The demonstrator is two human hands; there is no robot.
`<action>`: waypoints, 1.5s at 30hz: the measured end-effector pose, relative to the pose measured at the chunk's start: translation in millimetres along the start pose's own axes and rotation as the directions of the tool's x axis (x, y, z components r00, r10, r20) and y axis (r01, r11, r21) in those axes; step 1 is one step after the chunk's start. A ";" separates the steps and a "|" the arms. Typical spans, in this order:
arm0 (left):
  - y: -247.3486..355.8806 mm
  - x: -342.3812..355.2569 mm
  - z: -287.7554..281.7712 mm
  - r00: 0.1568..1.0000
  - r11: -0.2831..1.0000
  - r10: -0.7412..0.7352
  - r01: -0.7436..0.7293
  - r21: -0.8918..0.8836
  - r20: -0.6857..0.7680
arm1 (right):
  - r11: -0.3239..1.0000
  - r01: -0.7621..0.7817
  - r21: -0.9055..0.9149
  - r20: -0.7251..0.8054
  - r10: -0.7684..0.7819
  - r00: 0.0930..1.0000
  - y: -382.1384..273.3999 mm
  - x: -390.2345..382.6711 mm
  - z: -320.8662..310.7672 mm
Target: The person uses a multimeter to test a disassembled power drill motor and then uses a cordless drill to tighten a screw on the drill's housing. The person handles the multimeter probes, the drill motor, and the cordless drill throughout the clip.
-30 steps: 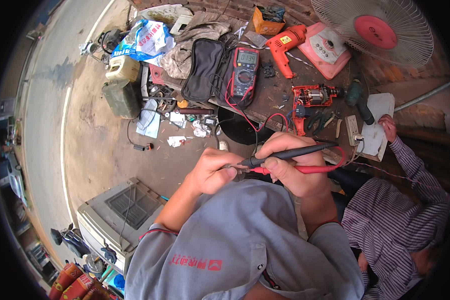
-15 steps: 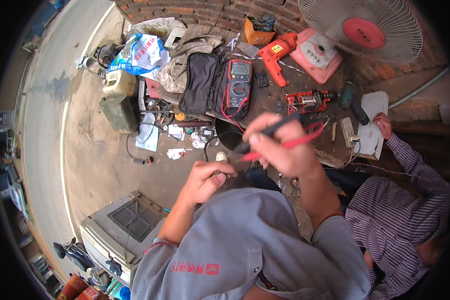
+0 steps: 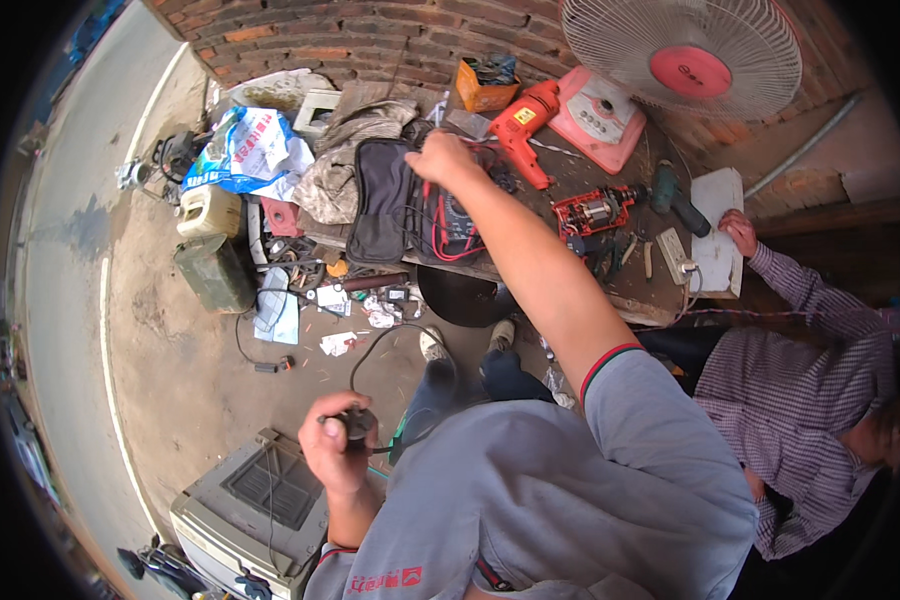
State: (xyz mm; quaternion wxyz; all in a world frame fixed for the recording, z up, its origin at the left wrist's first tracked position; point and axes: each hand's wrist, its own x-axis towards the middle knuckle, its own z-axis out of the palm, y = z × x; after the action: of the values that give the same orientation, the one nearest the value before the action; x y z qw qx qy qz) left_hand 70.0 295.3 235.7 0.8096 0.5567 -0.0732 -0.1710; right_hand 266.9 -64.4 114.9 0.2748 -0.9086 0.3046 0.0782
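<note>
My left hand [image 3: 335, 445], low and left of my body, is closed round a dark plug [image 3: 357, 424] on a black cord. Stretched over the workbench, my right hand [image 3: 444, 160] is at the top of an unfolded black case [image 3: 380, 205]; its fingers are curled, and what they hold is hidden. A bit of red shows just below that hand. A red and dark multimeter [image 3: 458, 222] lies by the case, partly covered by my right forearm, with red test leads [image 3: 437, 238] looped over it.
An orange power drill [image 3: 523, 130], an opened red tool body [image 3: 595, 212] and a green tool [image 3: 670, 190] lie on the bench. A pink fan [image 3: 690, 70] stands behind. At right, another person's hand [image 3: 738, 232] rests on a white board [image 3: 715, 215]. Jerrycans [image 3: 213, 275] stand left.
My right hand has gone from in front of my chest, where it held red and black test probes, up to the case. My left hand has moved down and left with the plug.
</note>
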 end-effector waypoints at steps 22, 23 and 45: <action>-107.0 17.5 213.1 0.853 0.894 -0.434 0.448 0.018 0.292 | 0.566 0.134 0.813 -0.339 0.273 0.900 243.8 -455.0 -31.7; -98.0 11.9 216.7 0.866 0.878 -0.426 0.466 -0.110 0.263 | 0.563 0.123 0.817 -0.360 0.332 0.872 278.6 -468.3 -22.0; -246.4 -162.1 303.2 0.718 0.740 -0.515 0.648 -0.179 0.469 | 0.576 0.443 0.687 -0.514 -0.046 0.857 355.4 -477.8 -27.9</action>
State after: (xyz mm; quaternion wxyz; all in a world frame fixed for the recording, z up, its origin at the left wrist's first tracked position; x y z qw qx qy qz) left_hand -222.6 8.4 131.2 0.7623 0.3607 -0.0212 -0.5370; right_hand -329.1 -71.5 125.5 0.5756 -0.7209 0.2284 -0.3111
